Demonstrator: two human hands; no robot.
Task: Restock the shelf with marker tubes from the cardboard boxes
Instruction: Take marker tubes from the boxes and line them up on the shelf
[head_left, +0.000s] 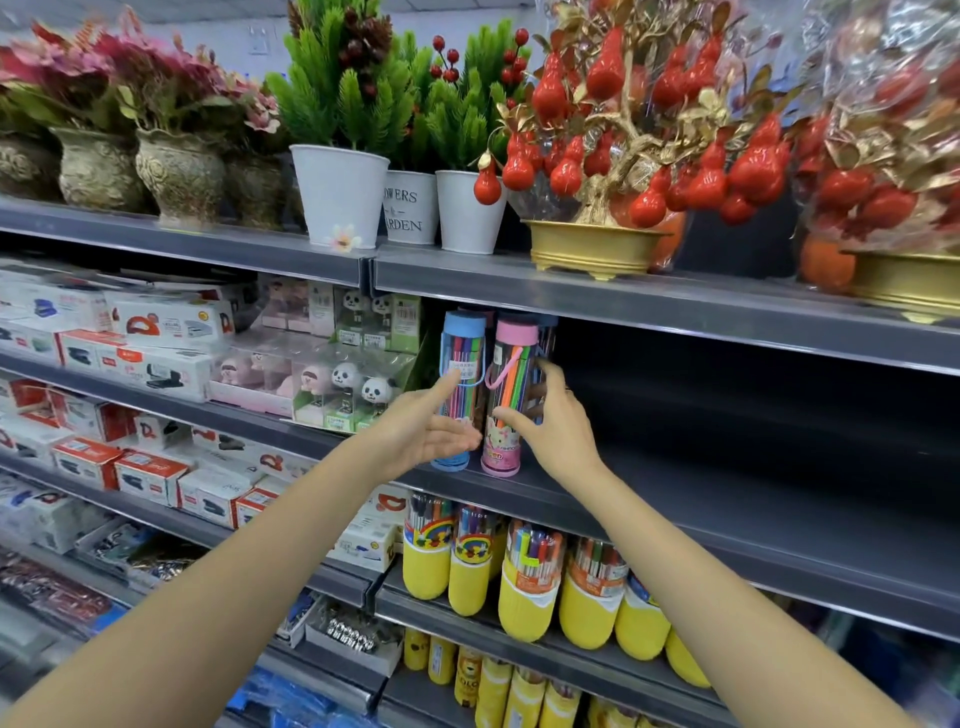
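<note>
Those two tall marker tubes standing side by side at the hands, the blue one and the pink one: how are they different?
The blue-capped tube has a blue lid, base and carry strap; the pink-capped tube has pink ones and a cartoon print low down. The left hand lies with straight fingers against the blue-capped tube, while the right hand curls its thumb and fingers round the pink-capped tube. The blue-capped tube stands nearer the panda toys. Both stand upright, clear-walled, full of coloured markers.

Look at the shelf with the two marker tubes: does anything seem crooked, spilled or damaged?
Nothing stands out. The blue-capped tube and pink-capped tube stand upright side by side, right hand on the pink one.
</note>
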